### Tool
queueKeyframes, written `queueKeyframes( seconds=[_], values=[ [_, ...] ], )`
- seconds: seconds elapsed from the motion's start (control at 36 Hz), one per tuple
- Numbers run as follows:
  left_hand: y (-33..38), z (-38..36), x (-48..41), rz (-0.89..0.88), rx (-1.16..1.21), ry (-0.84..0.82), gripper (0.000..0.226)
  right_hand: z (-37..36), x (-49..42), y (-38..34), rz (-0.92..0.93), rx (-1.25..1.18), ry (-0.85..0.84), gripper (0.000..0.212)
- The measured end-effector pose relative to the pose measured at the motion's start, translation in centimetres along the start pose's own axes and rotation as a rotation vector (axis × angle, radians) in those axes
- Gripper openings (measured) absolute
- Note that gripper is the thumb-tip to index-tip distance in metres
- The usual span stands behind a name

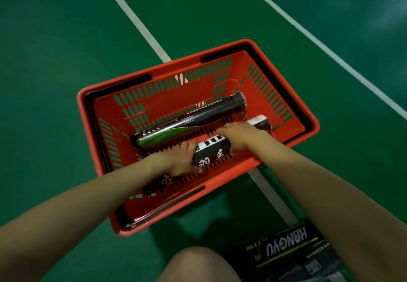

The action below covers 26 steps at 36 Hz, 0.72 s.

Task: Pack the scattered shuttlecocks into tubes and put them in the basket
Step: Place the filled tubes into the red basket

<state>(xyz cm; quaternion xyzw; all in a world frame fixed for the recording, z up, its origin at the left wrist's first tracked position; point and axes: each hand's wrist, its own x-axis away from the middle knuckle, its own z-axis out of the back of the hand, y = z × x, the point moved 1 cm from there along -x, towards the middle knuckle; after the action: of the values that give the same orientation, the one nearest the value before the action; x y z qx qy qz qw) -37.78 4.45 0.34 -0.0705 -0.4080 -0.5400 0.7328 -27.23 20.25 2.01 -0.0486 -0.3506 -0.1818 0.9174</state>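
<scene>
Head view: left hand (pixel 182 160) and right hand (pixel 237 134) grip a black tube (pixel 211 152) low along the near wall of the red basket (pixel 88 96), beside a green-striped tube (pixel 191 119); it seems nearly down, so releasing comes next.

both hands (pixel 182 158) gripping black tube (pixel 211 151), inside red basket (pixel 198 212)

Indoor light, even, fairly dim, colours heavy. Pale glare patches on floor (pixel 372 10) top right; top-left corner dark. Soft shadow under near side of basket (pixel 171 65). Gloss streak along far tube (pixel 191 118). Left hand (pixel 180 160), right hand (pixel 240 134) and near tube (pixel 211 151) soft, smeared. Wide-angle: court lines (pixel 136 21) bow slightly, forearms stretch at bottom edges. Whole frame slightly soft.
</scene>
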Motion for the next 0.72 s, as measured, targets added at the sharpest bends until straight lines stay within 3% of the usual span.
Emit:
queueKeyframes(
  seconds=[0.11, 0.19, 0.42, 0.47, 0.53, 0.61, 0.72],
  values=[
    [-0.2, -1.0, -1.3, 0.049, -0.053, -0.108, 0.084, -0.8, 0.1, 0.6, -0.038, -0.090, -0.052, 0.056],
    [0.1, -1.5, -2.3, 0.085, -0.047, -0.159, 0.082, -0.9, 1.3, 1.5, -0.091, -0.120, -0.001, 0.058],
    [0.2, -1.5, -2.9, 0.106, -0.053, -0.157, 0.084, 0.0, 5.5, 2.2, -0.115, -0.228, 0.436, 0.039],
    [1.0, -0.4, -3.0, 0.116, -0.108, -0.120, 0.075, 0.1, 6.6, 2.3, -0.104, -0.252, 0.514, 0.037],
    [2.7, 1.5, -2.7, 0.083, -0.081, 0.031, 0.056, -0.1, 7.9, 2.6, -0.091, -0.259, 0.572, 0.037],
    [6.4, 4.4, -1.5, -0.017, 0.045, 0.384, 0.036, -0.7, 10.6, 3.7, -0.095, -0.302, 0.699, 0.040],
    [12.0, 5.8, 0.9, -0.252, -0.051, 0.813, 0.026, -2.6, 15.1, 5.9, -0.134, -0.382, 0.975, 0.034]
  ],
)
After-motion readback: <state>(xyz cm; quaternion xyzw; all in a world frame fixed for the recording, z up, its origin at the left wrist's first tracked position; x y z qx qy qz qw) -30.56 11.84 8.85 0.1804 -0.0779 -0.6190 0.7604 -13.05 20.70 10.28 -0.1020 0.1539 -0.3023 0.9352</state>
